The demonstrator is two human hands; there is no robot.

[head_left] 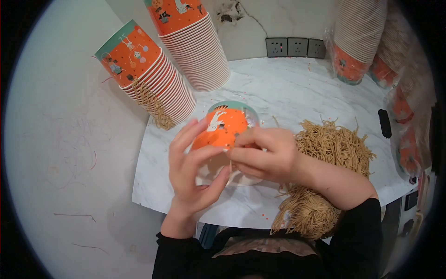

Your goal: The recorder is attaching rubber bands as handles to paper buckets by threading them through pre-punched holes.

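Observation:
An orange paper cup (227, 122) with a green band and small printed figures is in front of me, partly hidden by both hands. My left hand (188, 169) is at its left side, fingers apart, index fingertip and thumb close to my right fingertips. My right hand (267, 151) is closed in a pinch at the cup's near side. A thin pale strand (231, 166) hangs just below that pinch. To the right, partly under my right forearm, lies a big heap of tan string (332, 142), with a second bundle (306, 211) nearer me.
Two tall stacks of orange cups (174, 83) (197, 56) stand at the back left; tan strings drape over the left one. Plastic-wrapped cup stacks (360, 37) line the right side of the marbled table (158, 181). Sockets (297, 47) are on the wall. A black object (384, 123) lies at right.

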